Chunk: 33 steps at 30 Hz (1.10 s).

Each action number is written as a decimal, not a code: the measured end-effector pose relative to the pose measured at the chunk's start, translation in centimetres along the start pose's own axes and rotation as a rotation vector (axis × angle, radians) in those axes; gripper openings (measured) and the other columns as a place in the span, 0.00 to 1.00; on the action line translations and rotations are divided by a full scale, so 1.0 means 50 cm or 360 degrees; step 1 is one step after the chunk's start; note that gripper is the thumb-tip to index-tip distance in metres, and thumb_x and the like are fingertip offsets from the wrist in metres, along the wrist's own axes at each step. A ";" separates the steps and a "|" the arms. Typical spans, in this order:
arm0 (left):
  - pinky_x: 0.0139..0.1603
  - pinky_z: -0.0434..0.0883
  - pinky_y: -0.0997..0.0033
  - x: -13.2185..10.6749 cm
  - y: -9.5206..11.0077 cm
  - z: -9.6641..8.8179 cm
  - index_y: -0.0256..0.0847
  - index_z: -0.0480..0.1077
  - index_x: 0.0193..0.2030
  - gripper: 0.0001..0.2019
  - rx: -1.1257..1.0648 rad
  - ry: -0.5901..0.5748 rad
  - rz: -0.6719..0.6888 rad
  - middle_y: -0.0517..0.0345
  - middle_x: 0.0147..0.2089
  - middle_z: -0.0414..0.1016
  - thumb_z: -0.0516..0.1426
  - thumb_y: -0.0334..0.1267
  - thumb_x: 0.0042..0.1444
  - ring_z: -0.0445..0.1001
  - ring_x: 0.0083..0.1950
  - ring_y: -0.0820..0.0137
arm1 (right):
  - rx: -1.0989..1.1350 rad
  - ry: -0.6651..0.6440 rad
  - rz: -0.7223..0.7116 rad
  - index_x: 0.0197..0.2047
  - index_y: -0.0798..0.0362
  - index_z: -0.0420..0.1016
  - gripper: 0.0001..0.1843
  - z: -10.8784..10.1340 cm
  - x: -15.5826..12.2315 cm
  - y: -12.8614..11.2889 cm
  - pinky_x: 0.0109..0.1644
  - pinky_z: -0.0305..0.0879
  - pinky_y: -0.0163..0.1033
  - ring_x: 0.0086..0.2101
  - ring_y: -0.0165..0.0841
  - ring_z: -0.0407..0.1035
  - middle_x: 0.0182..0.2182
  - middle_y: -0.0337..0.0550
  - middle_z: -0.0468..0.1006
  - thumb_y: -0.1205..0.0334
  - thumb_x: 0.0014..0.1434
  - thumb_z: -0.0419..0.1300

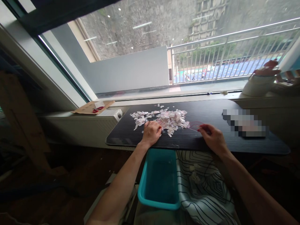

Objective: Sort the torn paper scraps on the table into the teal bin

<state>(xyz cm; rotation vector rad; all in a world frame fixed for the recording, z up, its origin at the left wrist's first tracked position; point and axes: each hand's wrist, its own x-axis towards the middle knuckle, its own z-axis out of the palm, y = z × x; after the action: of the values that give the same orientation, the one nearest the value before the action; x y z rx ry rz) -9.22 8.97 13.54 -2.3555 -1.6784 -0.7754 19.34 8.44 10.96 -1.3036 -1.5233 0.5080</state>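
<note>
Paper scraps (pixel 167 118) heaped mid black worktop (pixel 211 142), left hand (pixel 151 132) at heap's near edge, grip curled, contents unclear, right hand (pixel 212 136) right of heap, grip pinching red thread (pixel 194 124), bare worktop beyond, teal bin (pixel 159 178) below heap, window (pixel 140 37) behind.

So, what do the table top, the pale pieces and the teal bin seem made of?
The table top: dark wood-look board, matt, fine grain lines. The pale pieces: probably thin paper or petals, flat, light, irregular. The teal bin: likely plastic, smooth, slightly glossy moulded rim.
</note>
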 end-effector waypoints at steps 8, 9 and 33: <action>0.55 0.60 0.59 -0.023 -0.030 -0.012 0.45 0.72 0.44 0.11 -0.0044 0.0106 -0.0082 0.56 0.44 0.74 0.54 0.30 0.56 0.68 0.50 0.61 | -0.0219 -0.0048 -0.0058 0.38 0.51 0.75 0.13 -0.002 0.050 0.026 0.39 0.68 0.43 0.34 0.37 0.73 0.32 0.45 0.81 0.53 0.56 0.56; 0.55 0.61 0.58 -0.027 -0.036 -0.013 0.44 0.71 0.45 0.11 -0.0044 0.0127 -0.0113 0.55 0.44 0.74 0.54 0.31 0.57 0.68 0.50 0.61 | -0.0251 -0.0076 -0.0077 0.38 0.51 0.75 0.12 -0.005 0.051 0.028 0.39 0.68 0.43 0.33 0.37 0.73 0.32 0.44 0.81 0.54 0.56 0.56; 0.56 0.63 0.59 -0.045 -0.035 0.012 0.43 0.70 0.52 0.16 -0.0070 0.0195 -0.0182 0.53 0.50 0.73 0.55 0.39 0.57 0.69 0.53 0.60 | -0.0148 -0.0250 -0.0022 0.37 0.52 0.74 0.11 -0.025 0.008 0.003 0.37 0.65 0.41 0.30 0.34 0.70 0.30 0.42 0.79 0.56 0.53 0.58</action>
<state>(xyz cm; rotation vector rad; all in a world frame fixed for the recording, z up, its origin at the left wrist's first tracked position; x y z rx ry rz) -11.16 7.94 11.63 -2.2058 -1.7740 -0.9646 20.57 8.47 11.50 -1.3494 -1.7019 0.5469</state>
